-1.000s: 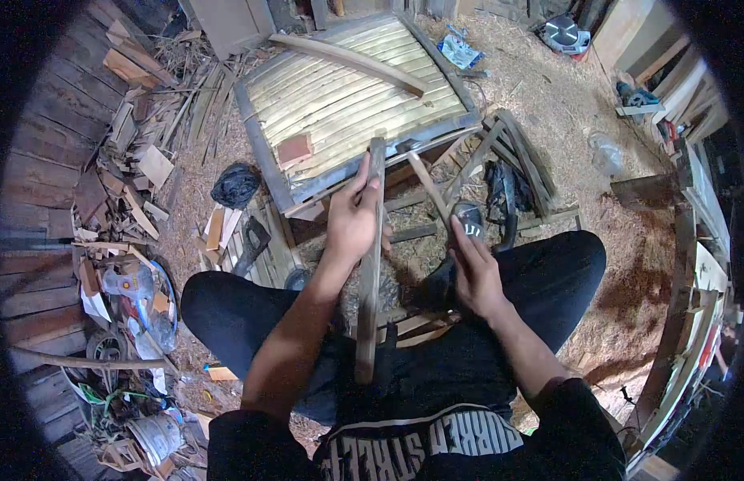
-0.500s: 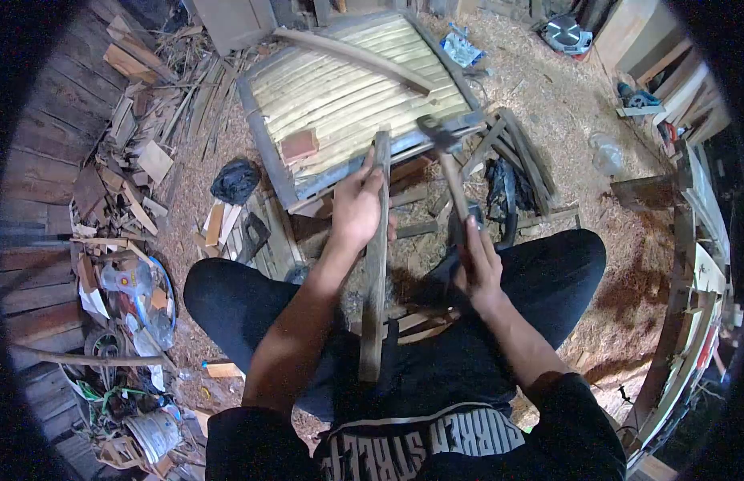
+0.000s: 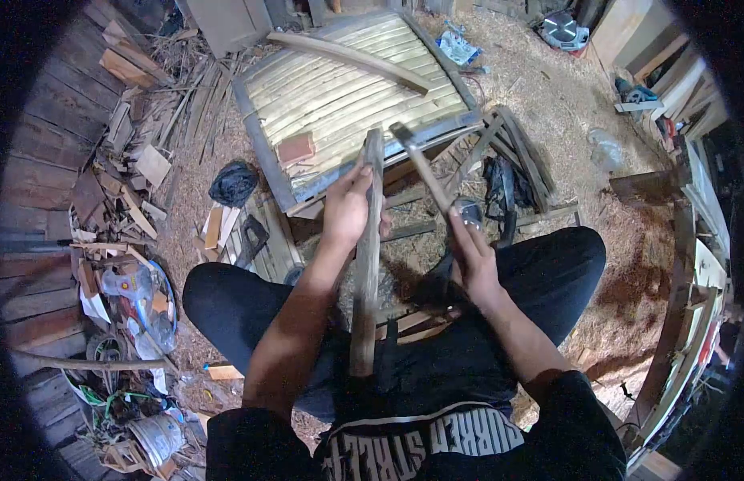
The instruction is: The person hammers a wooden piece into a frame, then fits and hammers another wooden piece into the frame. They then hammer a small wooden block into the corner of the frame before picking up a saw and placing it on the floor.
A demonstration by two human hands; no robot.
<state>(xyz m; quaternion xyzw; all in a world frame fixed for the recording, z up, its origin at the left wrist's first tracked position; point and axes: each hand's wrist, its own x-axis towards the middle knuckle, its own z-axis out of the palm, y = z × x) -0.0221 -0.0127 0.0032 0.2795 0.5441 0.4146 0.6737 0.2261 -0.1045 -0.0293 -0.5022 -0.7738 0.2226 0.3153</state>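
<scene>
My left hand point(image 3: 346, 207) is wrapped round a long wooden batten point(image 3: 367, 276), which stands lengthwise in front of my body with its lower end over my lap. In my right hand point(image 3: 474, 260) is a hammer point(image 3: 429, 178), gripped by its handle. The hammer's head is up and to the left, just right of the batten's top end and apart from it. Beyond both hands lies a slatted wooden panel point(image 3: 348, 100) in a grey frame. A loose wooden strip point(image 3: 352, 58) and a reddish block point(image 3: 296, 149) rest on it.
Scrap wood point(image 3: 135, 192) is heaped along the left wall. A black plastic bag point(image 3: 234, 182) lies left of the panel, and stacked wooden pieces point(image 3: 520, 156) lie to its right. A circular saw point(image 3: 564, 32) sits at the back right. Sawdust covers the floor point(image 3: 548, 104).
The hammer has swung left, its head now nearer the batten's top. The batten has shifted slightly left and tilted a little with my left hand.
</scene>
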